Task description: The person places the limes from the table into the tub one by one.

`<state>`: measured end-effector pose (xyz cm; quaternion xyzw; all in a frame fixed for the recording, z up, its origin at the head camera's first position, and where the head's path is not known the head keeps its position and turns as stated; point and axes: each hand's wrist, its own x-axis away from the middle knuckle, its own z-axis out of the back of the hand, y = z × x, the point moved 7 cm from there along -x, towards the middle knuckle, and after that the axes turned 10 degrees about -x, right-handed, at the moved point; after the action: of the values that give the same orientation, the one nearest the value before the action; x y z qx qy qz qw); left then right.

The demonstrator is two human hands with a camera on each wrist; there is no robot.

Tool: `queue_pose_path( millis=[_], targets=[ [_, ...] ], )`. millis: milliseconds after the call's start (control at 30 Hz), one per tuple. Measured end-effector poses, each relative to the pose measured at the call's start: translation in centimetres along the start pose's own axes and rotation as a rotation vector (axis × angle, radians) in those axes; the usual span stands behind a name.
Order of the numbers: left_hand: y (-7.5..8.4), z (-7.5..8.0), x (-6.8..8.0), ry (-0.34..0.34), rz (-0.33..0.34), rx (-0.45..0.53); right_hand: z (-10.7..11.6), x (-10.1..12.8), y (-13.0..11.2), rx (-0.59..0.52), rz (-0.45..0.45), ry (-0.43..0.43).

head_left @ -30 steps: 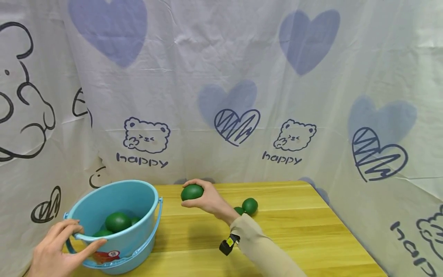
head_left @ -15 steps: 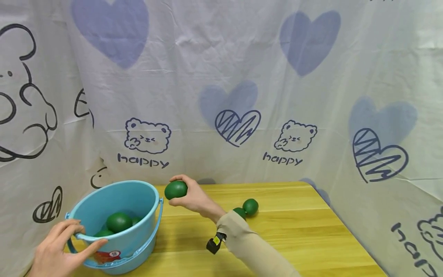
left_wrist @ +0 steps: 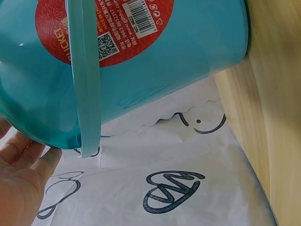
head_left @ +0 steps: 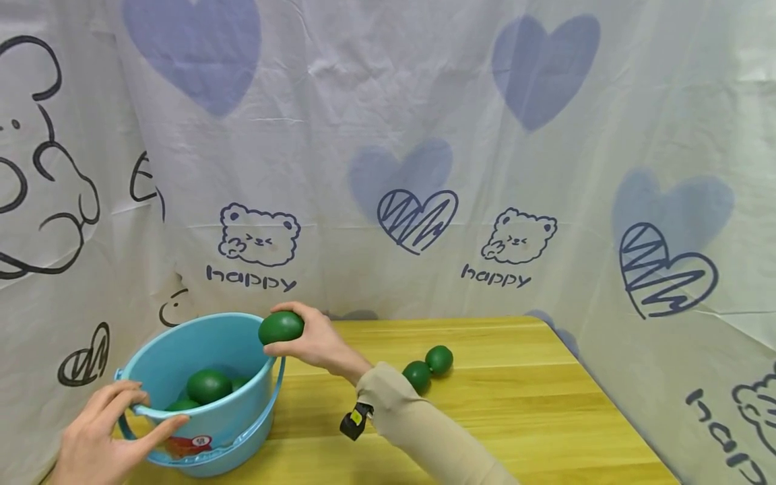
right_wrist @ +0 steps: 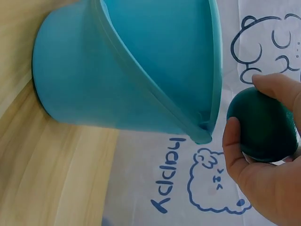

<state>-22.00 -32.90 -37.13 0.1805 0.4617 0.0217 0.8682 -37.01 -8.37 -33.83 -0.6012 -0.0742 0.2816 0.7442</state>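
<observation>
My right hand (head_left: 309, 340) grips a dark green ball (head_left: 281, 327) and holds it just over the right rim of the blue bucket (head_left: 254, 397). In the right wrist view the green ball (right_wrist: 263, 125) sits between thumb and fingers beside the bucket (right_wrist: 117, 89). Several green balls (head_left: 208, 385) lie inside the bucket. My left hand (head_left: 100, 431) holds the bucket's near-left rim, thumb along the edge; the left wrist view shows the left hand (left_wrist: 21, 181) under the bucket wall (left_wrist: 155, 70) and its handle (left_wrist: 84, 94).
Two more green balls (head_left: 429, 367) lie on the wooden table (head_left: 515, 404) right of my forearm. A printed white cloth (head_left: 388, 155) hangs close behind and around the table. The table's right edge (head_left: 612, 397) runs diagonally.
My right hand has carried the green ball leftward, from over the table to the bucket's right rim. The left hand stays on the bucket.
</observation>
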Motion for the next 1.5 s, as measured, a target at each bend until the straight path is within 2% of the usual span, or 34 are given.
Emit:
queue_pose_path(
  millis=[267, 433, 633, 900, 1267, 1500],
  targets=[
    [0.1, 0.1, 0.1, -0.011, 0.012, -0.031, -1.4, -0.9, -0.4, -0.004, 0.005, -0.004],
    [0.1, 0.0, 0.0, -0.011, 0.008, -0.034, -1.7, -1.0, -0.6, 0.019, 0.01, 0.021],
    [0.0, -0.1, 0.3, -0.038, 0.032, -0.051, -1.8, -0.8, -0.3, 0.047, -0.001, 0.028],
    [0.0, -0.1, 0.2, -0.03, 0.039, -0.047, -0.8, -0.4, 0.5, 0.004, -0.021, 0.048],
    [0.1, -0.1, 0.0, -0.002, 0.004, -0.017, 1.0, 0.5, 2.5, -0.026, -0.017, 0.07],
    [0.0, -0.2, 0.1, -0.031, 0.021, -0.031, 1.8, 1.2, 3.7, -0.038, -0.007, 0.057]
  ],
)
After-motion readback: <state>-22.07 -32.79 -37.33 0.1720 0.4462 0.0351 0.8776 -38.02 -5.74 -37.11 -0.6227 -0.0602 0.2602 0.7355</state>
